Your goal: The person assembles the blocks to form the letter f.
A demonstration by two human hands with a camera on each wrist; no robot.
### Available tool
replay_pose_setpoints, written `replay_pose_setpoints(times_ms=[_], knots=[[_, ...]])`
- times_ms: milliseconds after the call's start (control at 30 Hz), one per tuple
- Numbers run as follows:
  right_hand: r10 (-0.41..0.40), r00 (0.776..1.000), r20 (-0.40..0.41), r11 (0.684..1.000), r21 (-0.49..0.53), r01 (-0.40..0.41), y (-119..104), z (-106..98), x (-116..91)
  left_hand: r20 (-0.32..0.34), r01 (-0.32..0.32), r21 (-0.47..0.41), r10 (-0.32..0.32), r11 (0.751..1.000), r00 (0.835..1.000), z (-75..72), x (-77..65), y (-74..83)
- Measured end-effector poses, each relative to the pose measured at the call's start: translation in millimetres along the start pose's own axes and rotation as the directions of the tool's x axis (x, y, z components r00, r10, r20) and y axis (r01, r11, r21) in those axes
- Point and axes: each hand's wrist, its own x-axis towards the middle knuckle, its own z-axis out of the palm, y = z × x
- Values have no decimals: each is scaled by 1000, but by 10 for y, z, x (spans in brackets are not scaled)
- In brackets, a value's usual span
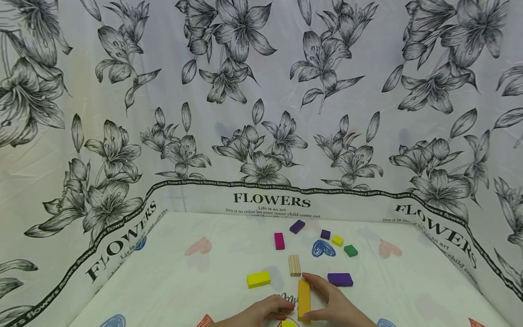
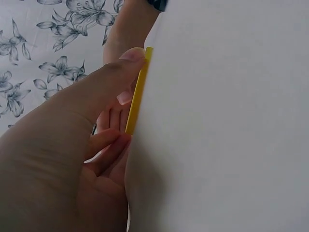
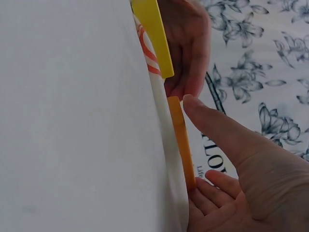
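Note:
My right hand (image 1: pixel 333 306) pinches a long orange block (image 1: pixel 304 299) lengthwise, thumb at the near end and fingertips at the far end. The right wrist view shows this orange block (image 3: pixel 180 140) low against the white cloth. To its left, my left hand (image 1: pixel 265 311) holds a yellow block (image 1: pixel 288 324), which the bottom edge of the head view cuts off. In the left wrist view the thumb is on one end of that yellow block (image 2: pixel 139 92) and the fingers are at the other. A striped wooden block (image 1: pixel 294 265) lies just beyond the orange one.
Another yellow block (image 1: pixel 259 279) lies left of the wooden one, a purple block (image 1: pixel 340 279) to the right. Farther back are a magenta block (image 1: pixel 279 241), a purple block (image 1: pixel 297 226), a small purple block (image 1: pixel 325 234), a small yellow block (image 1: pixel 337 240) and a green block (image 1: pixel 350 250). Flowered curtains surround the surface.

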Motion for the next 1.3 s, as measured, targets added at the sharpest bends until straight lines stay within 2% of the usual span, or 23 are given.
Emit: replay_pose_setpoints(times_ms=[67, 200, 467, 667, 900, 1300], knots=[[-6, 1000, 0, 1000, -5, 6, 5, -7, -7, 4, -21, 13, 21, 1000, 1000, 4, 7, -9], [10, 1000, 10, 1000, 8, -10, 1, -7, -24, 2, -19, 16, 19, 1000, 1000, 10, 23, -18], [39, 999, 17, 998, 39, -40, -11, 10, -31, -10, 53, -22, -53, 998, 999, 24, 25, -25], [52, 999, -4, 998, 31, -52, -2, 29, -10, 3, 32, -22, -32, 999, 999, 23, 18, -38], [30, 999, -36, 999, -10, -30, 14, 16, 30, -3, 40, -34, -40, 999, 999, 27, 8, -24], [-1, 998, -65, 1000, -11, 1, -9, 19, 35, -4, 39, -28, -40, 999, 999, 32, -2, 28]])
